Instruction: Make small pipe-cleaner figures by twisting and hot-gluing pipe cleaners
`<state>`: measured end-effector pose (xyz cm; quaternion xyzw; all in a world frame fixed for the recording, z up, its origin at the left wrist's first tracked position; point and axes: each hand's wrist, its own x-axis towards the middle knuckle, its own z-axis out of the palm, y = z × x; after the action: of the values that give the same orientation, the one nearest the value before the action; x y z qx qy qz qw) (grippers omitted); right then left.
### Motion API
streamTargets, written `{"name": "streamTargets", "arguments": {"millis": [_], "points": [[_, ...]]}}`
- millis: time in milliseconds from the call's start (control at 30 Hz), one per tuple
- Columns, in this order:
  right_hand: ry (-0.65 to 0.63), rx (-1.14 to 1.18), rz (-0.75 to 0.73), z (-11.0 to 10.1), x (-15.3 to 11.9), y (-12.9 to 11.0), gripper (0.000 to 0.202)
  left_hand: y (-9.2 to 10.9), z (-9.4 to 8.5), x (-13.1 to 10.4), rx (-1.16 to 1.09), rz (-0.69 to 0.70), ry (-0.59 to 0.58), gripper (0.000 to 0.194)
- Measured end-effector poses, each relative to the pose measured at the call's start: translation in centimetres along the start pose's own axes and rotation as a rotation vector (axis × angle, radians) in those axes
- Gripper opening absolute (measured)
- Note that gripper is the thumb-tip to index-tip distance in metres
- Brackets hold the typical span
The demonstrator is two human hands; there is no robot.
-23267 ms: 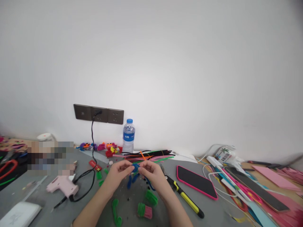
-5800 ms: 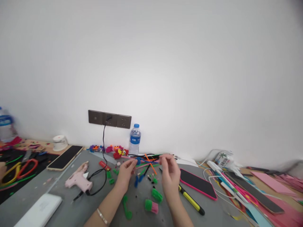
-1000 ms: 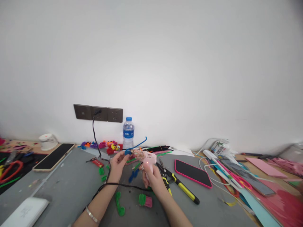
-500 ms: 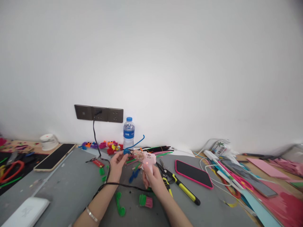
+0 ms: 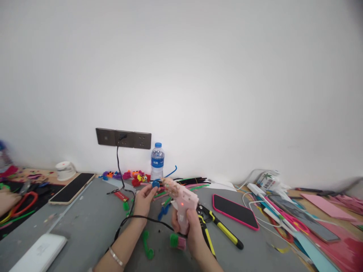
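My right hand [image 5: 190,226] is wrapped round the handle of a pink glue gun [image 5: 185,198] with a small red light. Its nozzle points up and left, close beside a blue coiled pipe-cleaner piece [image 5: 155,183]. My left hand [image 5: 144,198] pinches that piece between thumb and fingers; a blue strand rises from it to the right. Below lie a dark blue twisted piece [image 5: 163,211], a green curved piece [image 5: 147,245] and a green and pink coiled piece [image 5: 177,241]. A black cord [image 5: 141,217] runs over my left forearm to the gun.
Yellow-handled pliers [image 5: 227,230] and a pink-cased phone [image 5: 235,211] lie on the right. A water bottle [image 5: 157,161] stands by the wall socket [image 5: 124,138]. Another phone [image 5: 72,188], a white power bank [image 5: 39,253] and red scissors [image 5: 27,204] are left, where another person's hand [image 5: 8,202] shows.
The glue gun has turned more upright, its body now lower and right. My left hand still pinches the blue piece. The view has shifted slightly left, and another person's hand appears at the left edge.
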<state>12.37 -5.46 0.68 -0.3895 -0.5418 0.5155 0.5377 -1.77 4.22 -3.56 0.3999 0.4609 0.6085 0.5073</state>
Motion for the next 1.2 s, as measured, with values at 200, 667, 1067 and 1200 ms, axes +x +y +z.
{"name": "streamTargets", "arguments": {"millis": [200, 667, 1067, 1200], "points": [[-0.298, -0.234, -0.136, 6.1, -1.8, -2.0, 0.044, -0.1, 0.6, -0.7, 0.049, -0.041, -0.053, 0.030], [-0.477, -1.003, -0.193, 18.2, 3.6, 0.4, 0.048, 1.5, 1.3, -2.5, 0.077, 0.061, -0.200, 0.027], [-0.490, -1.074, -0.192, 19.3, 5.4, 2.7, 0.070, 2.1, 0.8, -1.9, 0.098, 0.073, -0.180, 0.029], [-0.481, -1.088, -0.290, 18.6, 4.5, 2.8, 0.049, 1.7, 1.0, -2.2, 0.100, 0.102, -0.217, 0.029]]}}
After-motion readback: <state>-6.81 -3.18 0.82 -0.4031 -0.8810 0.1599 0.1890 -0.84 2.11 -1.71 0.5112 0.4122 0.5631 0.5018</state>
